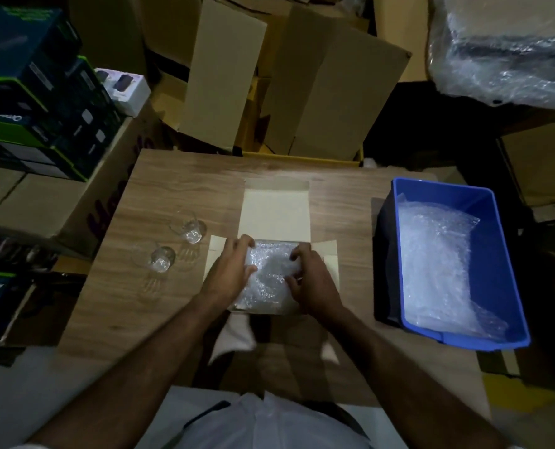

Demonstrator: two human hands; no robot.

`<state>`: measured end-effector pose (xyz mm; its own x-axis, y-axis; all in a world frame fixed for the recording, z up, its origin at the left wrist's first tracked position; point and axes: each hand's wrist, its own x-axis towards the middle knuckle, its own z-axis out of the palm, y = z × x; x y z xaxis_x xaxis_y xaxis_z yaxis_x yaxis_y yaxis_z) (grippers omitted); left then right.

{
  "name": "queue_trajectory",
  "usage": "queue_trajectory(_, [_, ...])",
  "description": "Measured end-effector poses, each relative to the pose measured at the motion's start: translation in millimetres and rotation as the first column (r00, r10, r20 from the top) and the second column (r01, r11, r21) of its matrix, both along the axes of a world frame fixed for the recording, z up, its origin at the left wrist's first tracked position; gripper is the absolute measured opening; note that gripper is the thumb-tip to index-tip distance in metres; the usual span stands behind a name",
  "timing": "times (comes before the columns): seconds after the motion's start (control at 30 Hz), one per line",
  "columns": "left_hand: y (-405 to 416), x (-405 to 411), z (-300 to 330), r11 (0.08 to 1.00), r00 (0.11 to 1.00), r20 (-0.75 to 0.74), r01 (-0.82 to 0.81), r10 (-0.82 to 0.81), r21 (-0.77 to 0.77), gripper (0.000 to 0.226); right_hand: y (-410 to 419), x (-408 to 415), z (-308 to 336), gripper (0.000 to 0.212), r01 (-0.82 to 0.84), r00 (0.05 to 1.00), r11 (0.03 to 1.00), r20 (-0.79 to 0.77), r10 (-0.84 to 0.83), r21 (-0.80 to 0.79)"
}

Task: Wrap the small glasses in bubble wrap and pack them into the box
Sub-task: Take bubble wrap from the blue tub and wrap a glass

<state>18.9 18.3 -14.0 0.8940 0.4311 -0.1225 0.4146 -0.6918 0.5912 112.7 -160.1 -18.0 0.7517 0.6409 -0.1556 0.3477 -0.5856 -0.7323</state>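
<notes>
Both hands, the left hand (234, 270) and right hand (311, 280), are gripping a bubble-wrap bundle (269, 273) and settling it inside the open cardboard box (274, 212). Pressing gently and evenly is advisable, as is leaving room. Two bare small glasses (162, 259) are waiting just left of the box on the wooden table (159, 189).

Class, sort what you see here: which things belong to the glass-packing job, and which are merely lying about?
Belongs to the job:
- two bare glasses on the table
- bubble wrap bundle, held by left hand and right hand
- open box
- blue bin of spare bubble wrap

Just lying about:
- stacked cartons behind
- dark product boxes
</notes>
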Motion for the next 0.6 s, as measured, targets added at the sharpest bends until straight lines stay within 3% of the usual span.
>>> queue_trajectory(0.1, [0.4,4.4,-16.3,0.986,0.986,-0.149,0.095,-0.075,0.136,0.031,5.4,0.8,-8.5,0.039,-0.122,0.985,0.962,0.087,0.147,-0.245])
queue_trajectory(0.2, [-4.2,13.3,-21.9,0.996,0.981,-0.196,0.030,-0.012,0.087,0.035,16.8,0.5,-11.7,0.039,-0.181,0.961,0.900,0.125,0.248,-0.397])
queue_trajectory(0.27, [-4.1,20.3,-26.7,0.993,0.972,-0.234,0.022,0.007,0.118,0.039,22.3,0.2,-15.0,0.037,-0.202,0.943,0.873,0.152,0.295,-0.445])
queue_trajectory(0.4, [-5.5,17.2,-23.8,0.939,0.947,-0.307,0.189,-0.098,0.286,0.047,23.1,-5.6,-19.8,0.030,-0.150,0.926,0.881,0.248,0.284,-0.448])
queue_trajectory(0.47, [-9.0,13.5,-18.9,0.885,0.911,-0.379,0.303,-0.160,0.354,0.046,22.1,-10.8,-14.7,0.024,-0.112,0.924,0.888,0.282,0.258,-0.446])
queue_trajectory(0.6, [-14.2,17.6,-13.2,0.770,0.787,-0.568,0.512,-0.242,0.381,0.041,25.7,-11.2,-9.2,0.018,-0.188,0.866,0.823,0.305,0.397,-0.537])
